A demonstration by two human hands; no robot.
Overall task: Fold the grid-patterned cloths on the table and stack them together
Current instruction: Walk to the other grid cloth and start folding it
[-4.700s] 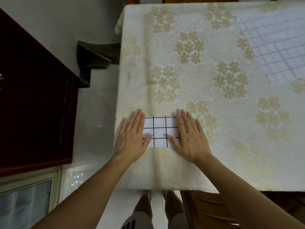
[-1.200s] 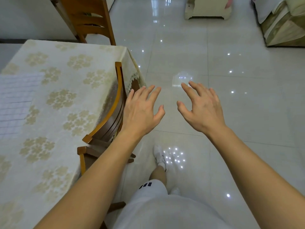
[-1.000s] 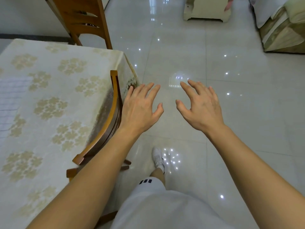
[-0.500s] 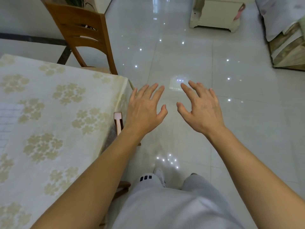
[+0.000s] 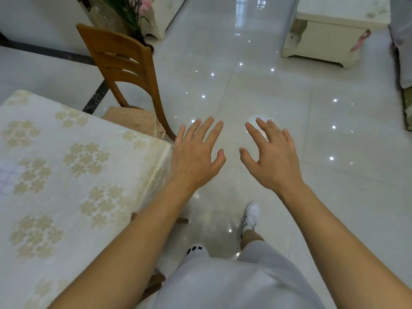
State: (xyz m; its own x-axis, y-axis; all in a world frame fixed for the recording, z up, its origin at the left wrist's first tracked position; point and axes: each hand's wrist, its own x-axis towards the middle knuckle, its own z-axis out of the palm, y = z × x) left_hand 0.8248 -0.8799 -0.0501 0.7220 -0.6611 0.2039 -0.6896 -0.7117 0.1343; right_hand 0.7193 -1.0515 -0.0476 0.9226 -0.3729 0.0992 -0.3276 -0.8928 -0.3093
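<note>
My left hand [image 5: 196,155] and my right hand [image 5: 270,157] hover side by side over the tiled floor, past the table's right corner, fingers spread and holding nothing. Only a faint sliver of a pale grid-patterned cloth [image 5: 7,176] shows at the far left edge, lying flat on the table [image 5: 93,197] with its cream floral cover. The small folded black-grid cloth is out of view.
A wooden chair [image 5: 124,68] stands at the table's far end. Another chair [image 5: 153,279] is tucked under the table beside my legs. A cream cabinet [image 5: 327,30] sits at the back right on the glossy tiled floor [image 5: 256,85]. A vase with plants [image 5: 124,12] stands behind the chair.
I left the folded black-grid cloth and walked along the table's side. Over the last second the table slid left and the far chair came into view. Both hands stayed empty.
</note>
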